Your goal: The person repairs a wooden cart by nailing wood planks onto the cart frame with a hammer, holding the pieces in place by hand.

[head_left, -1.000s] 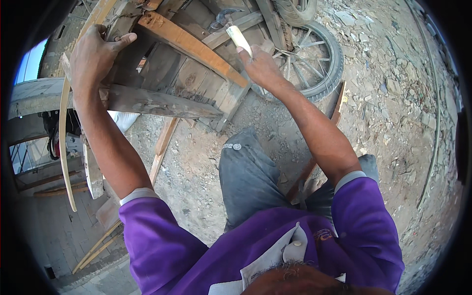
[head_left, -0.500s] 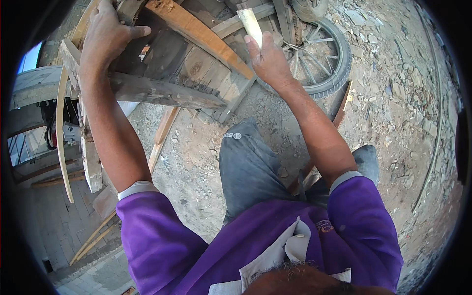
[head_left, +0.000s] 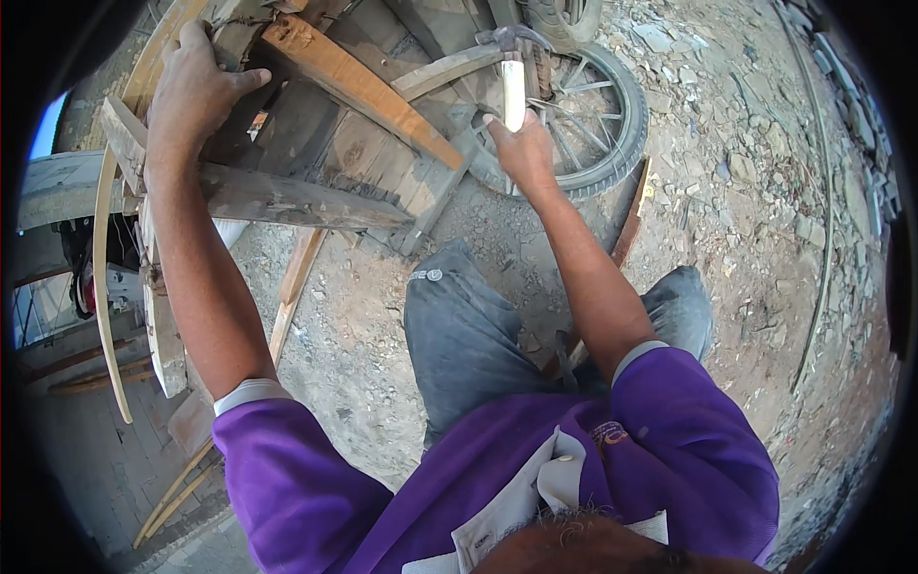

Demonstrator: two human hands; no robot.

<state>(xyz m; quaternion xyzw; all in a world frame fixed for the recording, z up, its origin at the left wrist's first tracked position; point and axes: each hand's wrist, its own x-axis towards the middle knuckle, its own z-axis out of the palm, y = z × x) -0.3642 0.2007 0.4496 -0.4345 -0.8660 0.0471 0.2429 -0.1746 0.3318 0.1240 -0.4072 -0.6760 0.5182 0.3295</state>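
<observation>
At the upper left, my left hand (head_left: 198,91) grips weathered timber (head_left: 234,43) of a wooden structure, thumb pointing right and fingers curled at the wood. My right hand (head_left: 521,148) holds a claw hammer by its pale white handle (head_left: 513,86); its dark metal head (head_left: 507,40) is upright above the hand. Between the hands an orange-brown board (head_left: 363,86) runs diagonally over grey planks (head_left: 359,153), and a long grey beam (head_left: 296,199) crosses below it. A thin curved pale strip (head_left: 106,277) hangs down left of my forearm.
A spoked wheel (head_left: 631,124) with tyre lies behind my right hand. Rubble ground (head_left: 765,210) stretches right, crossed by a long rod or cable (head_left: 824,153). Loose boards (head_left: 293,292) and a reddish strip (head_left: 633,210) lie near my knees. Thin sticks (head_left: 177,493) lie at the lower left.
The hammer has turned more upright and shifted right since a second ago, with my right hand still on it. My left hand has moved slightly upward on the timber. The view has shifted slightly.
</observation>
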